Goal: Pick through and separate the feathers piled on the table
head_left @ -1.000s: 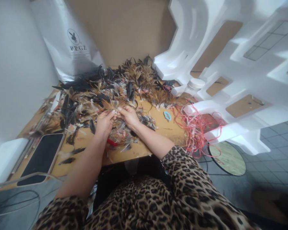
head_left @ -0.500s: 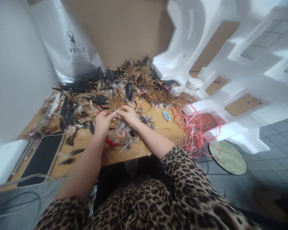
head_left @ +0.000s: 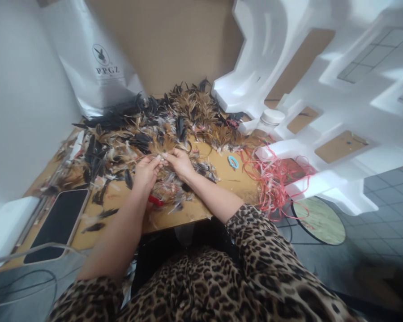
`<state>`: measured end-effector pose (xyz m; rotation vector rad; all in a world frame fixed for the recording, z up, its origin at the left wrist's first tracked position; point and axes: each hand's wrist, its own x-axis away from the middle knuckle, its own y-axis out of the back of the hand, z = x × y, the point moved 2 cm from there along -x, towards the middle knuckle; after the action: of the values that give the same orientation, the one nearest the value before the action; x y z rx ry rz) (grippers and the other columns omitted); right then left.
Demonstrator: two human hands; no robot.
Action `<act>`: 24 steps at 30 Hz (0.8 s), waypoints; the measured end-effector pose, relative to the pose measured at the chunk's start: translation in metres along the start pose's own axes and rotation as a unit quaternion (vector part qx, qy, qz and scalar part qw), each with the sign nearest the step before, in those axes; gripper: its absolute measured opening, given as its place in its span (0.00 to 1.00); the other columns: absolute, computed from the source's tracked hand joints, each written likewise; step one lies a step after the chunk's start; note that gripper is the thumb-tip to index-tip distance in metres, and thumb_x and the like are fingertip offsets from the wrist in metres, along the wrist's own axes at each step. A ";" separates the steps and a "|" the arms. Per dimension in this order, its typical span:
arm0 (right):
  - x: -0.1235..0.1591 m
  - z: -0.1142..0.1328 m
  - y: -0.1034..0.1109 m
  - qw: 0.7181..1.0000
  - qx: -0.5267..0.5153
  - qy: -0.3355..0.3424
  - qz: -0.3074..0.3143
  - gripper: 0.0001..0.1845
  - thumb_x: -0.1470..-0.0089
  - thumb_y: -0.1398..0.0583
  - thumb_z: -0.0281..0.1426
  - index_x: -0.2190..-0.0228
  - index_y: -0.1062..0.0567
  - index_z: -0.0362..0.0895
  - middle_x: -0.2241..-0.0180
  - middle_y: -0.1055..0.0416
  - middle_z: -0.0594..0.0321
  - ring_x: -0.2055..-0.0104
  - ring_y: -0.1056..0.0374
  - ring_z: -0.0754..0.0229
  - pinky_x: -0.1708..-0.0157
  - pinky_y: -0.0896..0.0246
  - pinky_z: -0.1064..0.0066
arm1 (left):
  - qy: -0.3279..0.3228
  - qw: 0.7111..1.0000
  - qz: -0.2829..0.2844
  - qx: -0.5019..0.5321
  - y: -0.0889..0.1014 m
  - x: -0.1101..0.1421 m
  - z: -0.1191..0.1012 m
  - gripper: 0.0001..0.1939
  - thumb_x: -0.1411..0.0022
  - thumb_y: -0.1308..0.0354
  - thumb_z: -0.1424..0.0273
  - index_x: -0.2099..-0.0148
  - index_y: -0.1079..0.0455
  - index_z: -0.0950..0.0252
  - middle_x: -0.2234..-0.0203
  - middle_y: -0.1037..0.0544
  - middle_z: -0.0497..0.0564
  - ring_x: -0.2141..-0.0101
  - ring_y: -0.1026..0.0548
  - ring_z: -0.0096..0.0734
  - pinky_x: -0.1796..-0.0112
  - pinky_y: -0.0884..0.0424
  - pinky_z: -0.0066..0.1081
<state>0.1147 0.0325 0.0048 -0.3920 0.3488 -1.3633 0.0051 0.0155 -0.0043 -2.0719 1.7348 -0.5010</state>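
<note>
My left hand [head_left: 147, 171] and my right hand [head_left: 178, 162] meet over the table, fingertips pinched close together. Between them is the pale base of a small fan of brown feathers [head_left: 162, 145], whose tips point away from me. Both hands are closed on this bunch; the exact grip is too small to make out. Beneath and around them spread loose brown, black and whitish feathers [head_left: 117, 143]. A red object [head_left: 156, 200] lies just below my left hand, partly covered by the wrist.
A dark-screened phone [head_left: 58, 223] lies at the left. Pink-red ribbon strands [head_left: 277, 179] spill over the right edge near white foam packing [head_left: 322, 134]. A light blue ring [head_left: 233, 162] and a white-capped jar [head_left: 270, 120] sit right. A printed silver bag [head_left: 100, 76] stands behind.
The feather fan has tipped lower and spread less clearly, while both hands shift slightly at the fingertips. The rest stays as it was.
</note>
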 end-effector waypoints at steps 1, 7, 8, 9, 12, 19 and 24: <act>0.000 0.001 0.001 1.000 0.013 0.011 -0.002 0.19 0.67 0.32 0.39 0.77 0.33 0.41 0.83 0.33 0.72 0.80 0.39 0.72 0.75 0.42 0.77 | -0.007 1.000 -0.001 -0.012 -0.001 0.001 0.000 0.12 0.62 0.31 0.72 0.72 0.29 0.68 0.79 0.26 0.46 0.78 0.29 0.17 0.73 0.32 0.20; 0.002 0.010 0.003 0.997 0.063 0.041 -0.015 0.19 0.66 0.33 0.41 0.79 0.33 0.41 0.83 0.35 0.73 0.79 0.41 0.71 0.75 0.45 0.77 | -0.054 0.993 0.006 -0.101 0.001 0.000 0.000 0.12 0.62 0.32 0.73 0.72 0.27 0.67 0.80 0.26 0.46 0.79 0.31 0.19 0.75 0.35 0.22; 0.002 0.011 0.003 0.997 0.069 0.039 -0.013 0.19 0.66 0.33 0.41 0.79 0.34 0.41 0.83 0.36 0.73 0.79 0.42 0.71 0.75 0.45 0.77 | -0.058 0.992 0.004 -0.112 0.002 -0.001 0.001 0.11 0.62 0.32 0.73 0.72 0.28 0.67 0.80 0.26 0.46 0.80 0.31 0.19 0.76 0.35 0.22; 0.003 0.011 0.003 0.997 0.072 0.038 -0.011 0.19 0.67 0.33 0.41 0.80 0.34 0.41 0.83 0.36 0.73 0.79 0.42 0.71 0.75 0.46 0.77 | -0.061 0.991 0.001 -0.121 0.003 -0.002 0.001 0.11 0.62 0.32 0.73 0.73 0.28 0.67 0.80 0.26 0.46 0.80 0.32 0.19 0.76 0.36 0.22; 0.002 0.009 0.002 0.998 0.060 0.030 -0.005 0.19 0.68 0.33 0.41 0.79 0.33 0.41 0.82 0.35 0.72 0.79 0.41 0.71 0.75 0.45 0.77 | -0.055 0.991 0.005 -0.121 0.005 -0.003 0.002 0.11 0.63 0.32 0.73 0.73 0.29 0.68 0.82 0.27 0.46 0.81 0.33 0.20 0.76 0.37 0.22; -0.002 0.001 0.002 0.998 -0.038 -0.039 0.037 0.20 0.69 0.31 0.38 0.78 0.34 0.41 0.83 0.36 0.73 0.80 0.39 0.71 0.74 0.41 0.76 | -0.006 0.998 0.049 -0.041 0.000 0.001 -0.002 0.14 0.63 0.32 0.73 0.73 0.33 0.67 0.82 0.28 0.47 0.80 0.31 0.22 0.74 0.35 0.24; -0.003 0.003 0.005 0.999 -0.006 -0.020 0.036 0.20 0.69 0.31 0.38 0.78 0.33 0.41 0.84 0.35 0.72 0.81 0.40 0.72 0.76 0.43 0.77 | -0.029 0.998 0.018 -0.056 -0.001 0.000 0.001 0.13 0.64 0.33 0.74 0.73 0.31 0.67 0.83 0.28 0.45 0.80 0.31 0.20 0.74 0.35 0.23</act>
<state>0.1197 0.0364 0.0055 -0.4128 0.3350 -1.2820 0.0060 0.0161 -0.0049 -2.1062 1.7995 -0.3352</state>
